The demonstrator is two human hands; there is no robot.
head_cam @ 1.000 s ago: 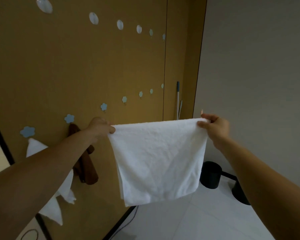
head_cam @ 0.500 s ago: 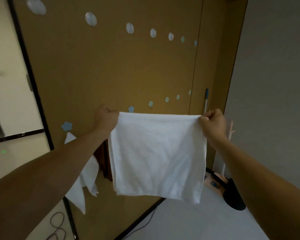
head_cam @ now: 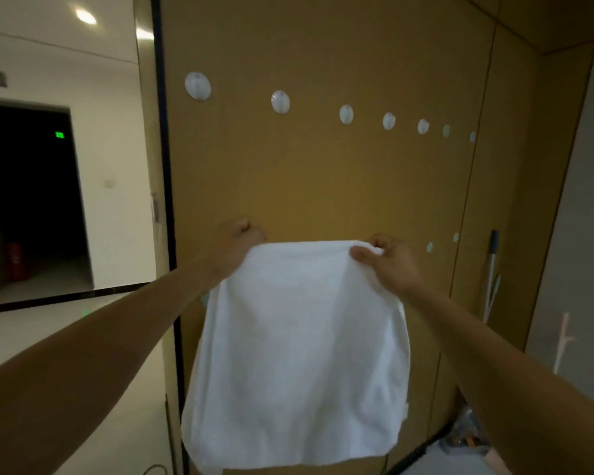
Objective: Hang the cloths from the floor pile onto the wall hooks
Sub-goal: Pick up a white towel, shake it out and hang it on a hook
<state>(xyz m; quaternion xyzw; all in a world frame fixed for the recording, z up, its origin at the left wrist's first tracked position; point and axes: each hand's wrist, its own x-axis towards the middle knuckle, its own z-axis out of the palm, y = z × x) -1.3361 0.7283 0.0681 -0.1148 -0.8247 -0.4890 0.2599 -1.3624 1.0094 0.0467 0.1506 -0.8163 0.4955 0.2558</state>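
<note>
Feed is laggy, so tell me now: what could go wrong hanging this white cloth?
1. The white cloth covers the wall panel behind it, so any hook there is unseen; the top edge may miss.
2. The left hand and right hand each grip only a top corner; releasing one early would likely drop the cloth.

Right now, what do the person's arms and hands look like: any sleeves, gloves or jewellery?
The left forearm and right forearm are bare, no sleeves in view. The left hand and right hand wear no gloves; no watch, bracelet or ring shows.
</note>
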